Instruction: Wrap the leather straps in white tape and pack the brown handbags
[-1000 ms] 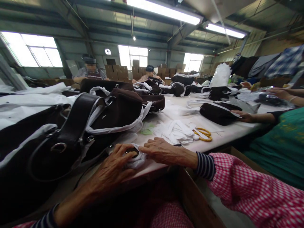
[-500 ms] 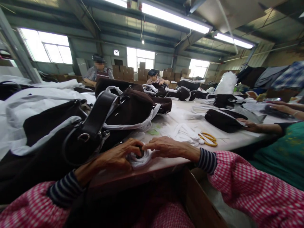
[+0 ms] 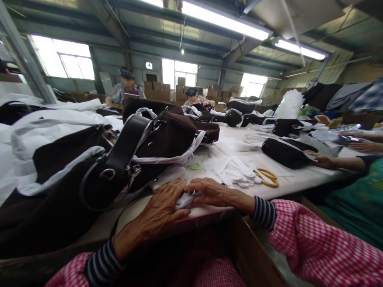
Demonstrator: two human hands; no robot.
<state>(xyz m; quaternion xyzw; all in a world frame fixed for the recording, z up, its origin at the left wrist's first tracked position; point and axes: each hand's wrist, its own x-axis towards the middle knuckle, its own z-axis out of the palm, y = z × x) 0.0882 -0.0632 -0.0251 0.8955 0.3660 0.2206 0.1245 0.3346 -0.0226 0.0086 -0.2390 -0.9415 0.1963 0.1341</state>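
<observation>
At the front edge of the table, a small white wrapped bundle [image 3: 183, 200] lies between my hands, mostly covered by them; its contents do not show. My left hand [image 3: 163, 203] cups it from the left, fingers over the top and thumb along the near side. From the right, my right hand [image 3: 213, 192] curls its fingers against it. Just beyond my left hand rests a dark brown bag [image 3: 167, 135] with a black leather strap [image 3: 125, 145], metal rings and white wrapping. A thin black strap [image 3: 122, 215] runs down beside my left wrist.
White strips [image 3: 235, 170] and yellow-handled scissors [image 3: 267, 177] lie right of my hands. Further right, a co-worker's hand [image 3: 321, 159] touches a black bag [image 3: 285, 153]. More wrapped bags cover the table's far side. Below the edge stands an open box [image 3: 254, 251].
My left hand has gone from pinching a dark piece in the white wrap to lying over the bundle. My right fingers have closed in around it. The view has shifted slightly.
</observation>
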